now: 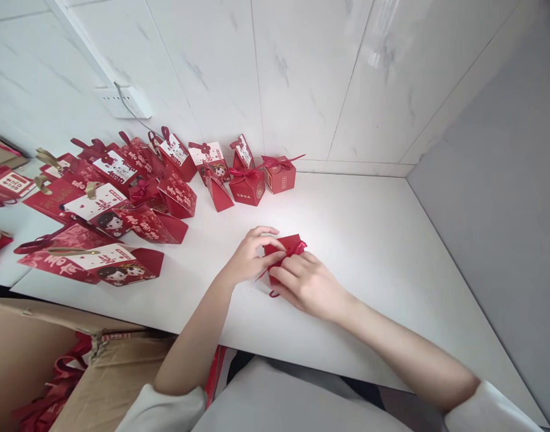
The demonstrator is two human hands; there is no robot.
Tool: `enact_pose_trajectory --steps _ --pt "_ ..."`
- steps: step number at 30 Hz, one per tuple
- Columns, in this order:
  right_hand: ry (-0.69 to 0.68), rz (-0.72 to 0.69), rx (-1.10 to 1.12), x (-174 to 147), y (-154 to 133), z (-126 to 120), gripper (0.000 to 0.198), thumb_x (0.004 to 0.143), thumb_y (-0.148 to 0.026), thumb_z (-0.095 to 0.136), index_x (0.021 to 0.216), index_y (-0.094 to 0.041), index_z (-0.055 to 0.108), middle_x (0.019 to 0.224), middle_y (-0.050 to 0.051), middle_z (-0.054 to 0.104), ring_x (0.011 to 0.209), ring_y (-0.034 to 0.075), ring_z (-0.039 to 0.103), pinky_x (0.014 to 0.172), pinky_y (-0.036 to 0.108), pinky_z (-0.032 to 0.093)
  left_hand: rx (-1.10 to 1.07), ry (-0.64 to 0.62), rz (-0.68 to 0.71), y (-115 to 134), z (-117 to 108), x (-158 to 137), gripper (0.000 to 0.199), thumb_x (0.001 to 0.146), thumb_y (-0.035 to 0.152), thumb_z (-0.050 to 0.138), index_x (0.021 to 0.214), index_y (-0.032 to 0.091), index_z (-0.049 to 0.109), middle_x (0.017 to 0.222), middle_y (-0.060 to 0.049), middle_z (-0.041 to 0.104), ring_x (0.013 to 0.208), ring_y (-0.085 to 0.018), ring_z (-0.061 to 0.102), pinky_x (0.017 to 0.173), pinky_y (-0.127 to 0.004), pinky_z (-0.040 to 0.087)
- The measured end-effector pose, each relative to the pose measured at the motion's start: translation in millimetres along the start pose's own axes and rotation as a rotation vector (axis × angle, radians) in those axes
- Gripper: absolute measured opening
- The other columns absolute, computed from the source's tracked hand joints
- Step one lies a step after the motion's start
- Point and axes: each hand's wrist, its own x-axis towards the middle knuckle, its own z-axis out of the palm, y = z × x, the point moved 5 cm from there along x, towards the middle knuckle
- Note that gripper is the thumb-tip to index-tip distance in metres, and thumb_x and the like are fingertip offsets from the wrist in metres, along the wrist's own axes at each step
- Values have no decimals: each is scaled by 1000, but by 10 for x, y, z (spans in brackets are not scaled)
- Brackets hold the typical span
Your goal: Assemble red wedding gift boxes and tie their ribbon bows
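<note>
Small red box (291, 242) on the near-middle part of the white table (369, 234), directly between the two hands and largely covered by them; only its far edge and slivers at the sides show. Left hand (251, 255) comes in at the box's left, fingers bent, thumb and forefinger reaching over the top toward the middle; the tips run in beside the other hand, and whether they pinch anything cannot be told. Right hand (308, 282) lies over the near right part, knuckles up, fingers curled inward — fingertips hidden, so its grip cannot be made out either. A red ribbon (301, 246) pokes out above the right knuckles; its knot is lost behind them. A dark red loop (274, 294) shows at the near side, mostly hidden. Far side, near the wall (302, 78): a bow-tied box (248, 189), and just right of it another ribboned box (280, 177). Left: a crowd of red printed boxes (142, 225), overlapping so that many are part-hidden — no sure count; those at the far left are blurred or cut by the frame. Near left, a cardboard carton (115, 366), cut off below, with red ribboned pieces (54, 387) inside, hard to separate.
</note>
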Motion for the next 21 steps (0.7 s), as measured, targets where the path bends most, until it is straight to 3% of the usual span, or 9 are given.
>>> enact_pose_trajectory --steps 5,10,13,18,21 --pt "25 33 -120 41 -158 210 21 96 -26 48 106 -13 61 91 10 64 84 23 60 70 34 42 -65 -87 -69 -93 60 83 14 79 39 69 80 25 74 141 -5 49 133 -29 44 110 -45 38" --pt "10 177 -200 73 -231 355 17 95 -22 48 97 -12 62 82 9 63 65 19 59 54 31 37 -129 -98 -115 -142 76 87 15 75 38 71 76 24 74 139 -7 52 131 -29 47 111 -46 37" --pt "-46 247 -293 119 -276 393 13 88 -8 50 91 -11 62 78 9 62 58 19 57 48 31 35 -134 -101 -126 -141 86 110 11 74 34 72 74 23 74 136 -7 54 130 -28 48 111 -46 36" --pt "-69 273 -302 169 -348 346 24 79 3 46 85 -14 62 70 6 59 51 17 54 44 30 37 -182 -124 -154 -145 104 152 11 72 32 72 74 22 74 135 -8 54 124 -28 53 104 -44 43" --pt "-44 215 -322 137 -419 312 24 82 -2 47 92 -15 65 92 13 65 69 22 61 50 33 46 -260 -154 -160 -180 120 196 11 69 31 73 71 20 73 129 -8 57 115 -27 59 100 -42 46"
